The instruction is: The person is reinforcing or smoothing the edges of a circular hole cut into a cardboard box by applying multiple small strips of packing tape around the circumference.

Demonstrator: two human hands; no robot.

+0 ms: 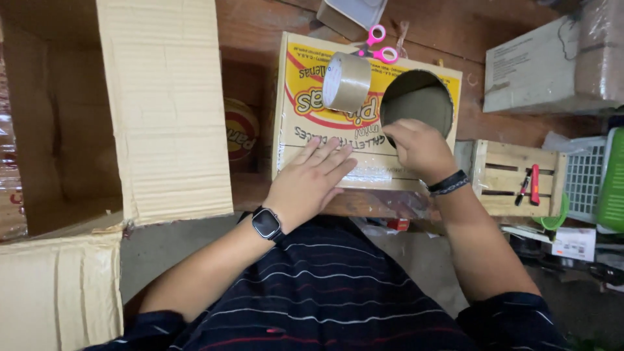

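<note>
A flat yellow printed cardboard box (305,123) with a large round hole (417,101) cut in it lies on the wooden surface in front of me. My left hand (311,182) rests flat on its near edge, fingers spread, a smartwatch on the wrist. At the lower rim of the hole, my right hand (419,148) is curled with its fingers pinched together; what it grips is hidden. A roll of brown packing tape (346,81) stands on the box. Pink-handled scissors (378,45) lie at the box's far edge.
A big open corrugated carton (162,104) stands at the left. On the right are a small wooden crate (517,179) holding a red tool, a white cardboard box (533,65), a white basket (585,179) and a green object (614,182).
</note>
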